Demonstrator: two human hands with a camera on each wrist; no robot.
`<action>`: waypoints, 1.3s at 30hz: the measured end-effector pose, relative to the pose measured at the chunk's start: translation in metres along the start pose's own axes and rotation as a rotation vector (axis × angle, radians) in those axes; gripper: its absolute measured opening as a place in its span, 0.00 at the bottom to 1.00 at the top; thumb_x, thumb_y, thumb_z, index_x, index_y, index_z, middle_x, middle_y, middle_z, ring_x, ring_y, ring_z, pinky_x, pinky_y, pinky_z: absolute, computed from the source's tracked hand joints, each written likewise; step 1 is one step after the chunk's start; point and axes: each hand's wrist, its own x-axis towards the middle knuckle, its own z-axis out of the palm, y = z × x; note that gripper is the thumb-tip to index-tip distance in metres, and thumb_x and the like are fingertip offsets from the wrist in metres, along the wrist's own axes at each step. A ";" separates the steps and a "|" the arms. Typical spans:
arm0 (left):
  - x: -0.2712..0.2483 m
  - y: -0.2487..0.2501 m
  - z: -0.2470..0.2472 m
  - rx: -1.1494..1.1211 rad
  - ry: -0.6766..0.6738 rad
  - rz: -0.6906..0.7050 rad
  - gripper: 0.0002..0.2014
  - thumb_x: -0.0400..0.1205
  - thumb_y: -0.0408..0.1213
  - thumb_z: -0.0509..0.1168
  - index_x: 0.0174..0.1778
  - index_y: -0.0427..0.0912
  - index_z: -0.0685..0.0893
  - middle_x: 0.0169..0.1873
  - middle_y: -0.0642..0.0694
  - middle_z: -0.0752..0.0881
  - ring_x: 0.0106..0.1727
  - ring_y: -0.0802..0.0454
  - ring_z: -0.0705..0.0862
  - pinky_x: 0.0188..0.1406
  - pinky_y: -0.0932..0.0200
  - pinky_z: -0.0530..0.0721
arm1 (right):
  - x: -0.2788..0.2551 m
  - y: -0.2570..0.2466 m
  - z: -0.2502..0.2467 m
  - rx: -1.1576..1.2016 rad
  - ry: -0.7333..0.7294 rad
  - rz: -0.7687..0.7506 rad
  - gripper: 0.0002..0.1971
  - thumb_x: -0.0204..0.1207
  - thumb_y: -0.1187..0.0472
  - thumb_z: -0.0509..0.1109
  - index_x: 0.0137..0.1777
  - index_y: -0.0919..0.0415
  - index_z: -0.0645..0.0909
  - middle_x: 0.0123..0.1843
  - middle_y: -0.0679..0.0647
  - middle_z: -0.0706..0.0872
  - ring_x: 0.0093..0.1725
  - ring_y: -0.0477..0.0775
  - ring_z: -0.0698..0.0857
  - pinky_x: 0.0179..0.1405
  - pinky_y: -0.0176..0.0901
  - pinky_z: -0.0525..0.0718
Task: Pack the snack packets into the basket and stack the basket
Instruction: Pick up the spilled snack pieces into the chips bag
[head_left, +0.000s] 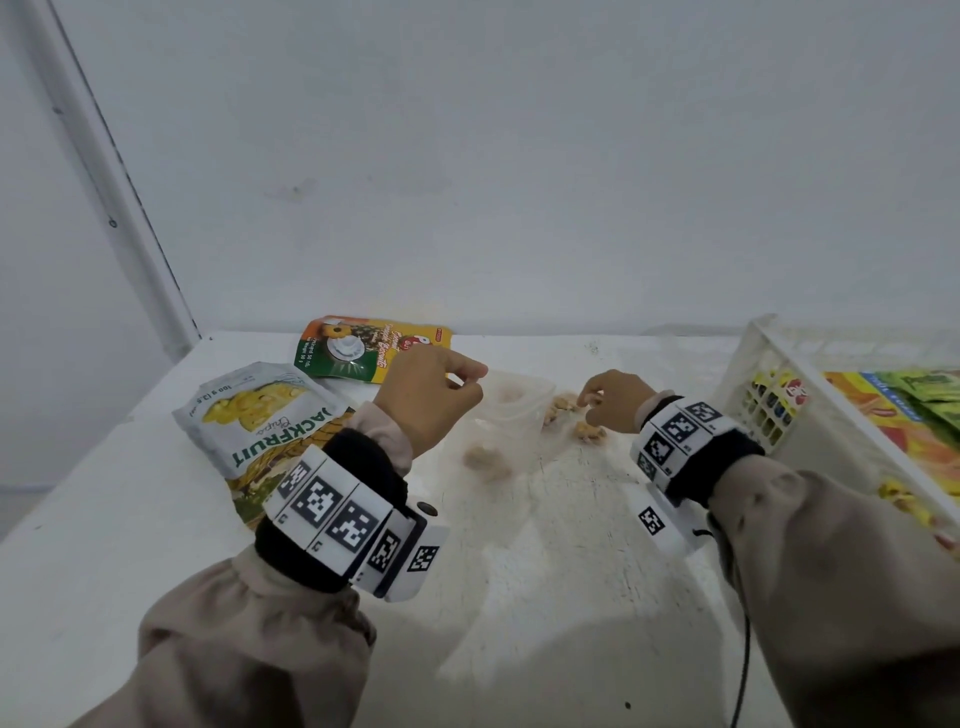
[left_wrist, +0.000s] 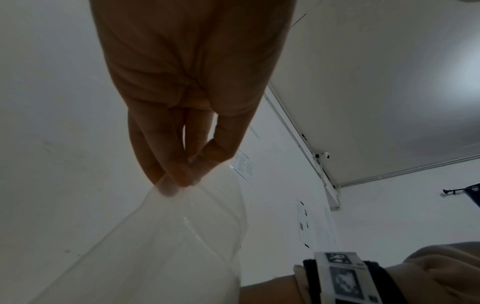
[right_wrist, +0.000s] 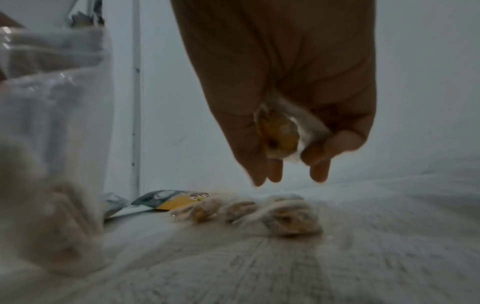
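wrapped snack (right_wrist: 279, 136) in right hand (right_wrist: 288, 86)

Probably a bare recording room: plain white walls (head_left: 519, 156), printed sheets (left_wrist: 244, 165) taped up, white table (head_left: 545, 571).

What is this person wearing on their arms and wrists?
Both arms are in loose beige sleeves with gathered cuffs. Each wrist carries a black band wrapped with white plates printed with black-and-white square code markers. A thin black cable hangs from the right wrist's unit. The left hand and right hand are bare, without gloves.
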 end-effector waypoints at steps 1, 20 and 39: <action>0.000 0.000 0.001 0.000 0.000 0.001 0.13 0.78 0.30 0.63 0.56 0.39 0.87 0.48 0.47 0.88 0.41 0.57 0.83 0.45 0.74 0.72 | 0.003 0.002 0.004 -0.055 -0.023 0.023 0.17 0.77 0.63 0.65 0.65 0.65 0.78 0.64 0.58 0.81 0.60 0.59 0.81 0.53 0.45 0.80; -0.002 -0.006 -0.001 -0.016 -0.019 0.000 0.13 0.79 0.31 0.64 0.57 0.41 0.86 0.55 0.49 0.87 0.44 0.55 0.84 0.51 0.67 0.76 | -0.047 -0.028 -0.041 0.778 0.158 -0.280 0.03 0.75 0.63 0.71 0.43 0.60 0.79 0.35 0.52 0.81 0.29 0.47 0.77 0.27 0.36 0.75; 0.002 0.000 -0.002 -0.100 -0.011 0.016 0.12 0.77 0.29 0.64 0.55 0.39 0.86 0.49 0.47 0.87 0.41 0.56 0.82 0.42 0.69 0.73 | -0.081 -0.064 -0.055 0.070 0.174 -0.480 0.15 0.73 0.66 0.69 0.58 0.53 0.80 0.46 0.46 0.75 0.43 0.44 0.76 0.47 0.35 0.73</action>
